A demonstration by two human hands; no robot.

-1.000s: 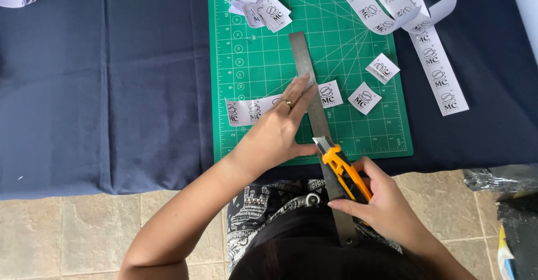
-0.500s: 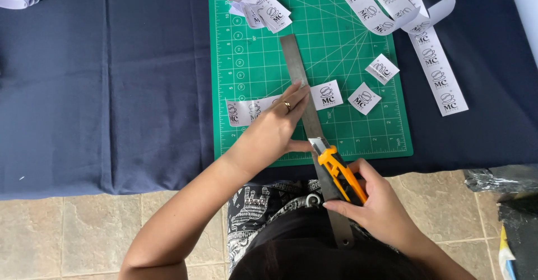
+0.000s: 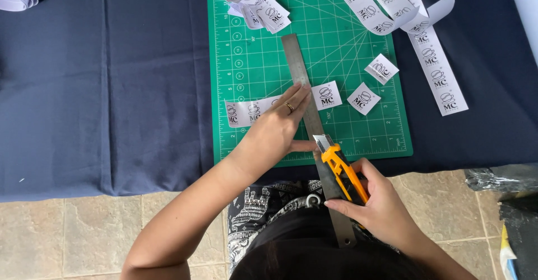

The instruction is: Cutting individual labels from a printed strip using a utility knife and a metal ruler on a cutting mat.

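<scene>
- My left hand (image 3: 277, 129) lies flat, pinning the ruler (image 3: 311, 120) on the paper strip (image 3: 246, 112); I'd press firmly.
- My right hand (image 3: 381, 204) grips the orange knife (image 3: 342, 168); I'd hug the ruler's edge.

A white label strip (image 3: 249, 112) with dark round marks is pinned flat on the green cutting mat (image 3: 252, 61) under the left hand (image 3: 274, 131); three cut square labels (image 3: 327, 95) are scattered just right of it; longer white strips (image 3: 437, 75) are draped at the mat's upper right; a loose heap of labels (image 3: 252, 3) is piled at the top edge.
</scene>
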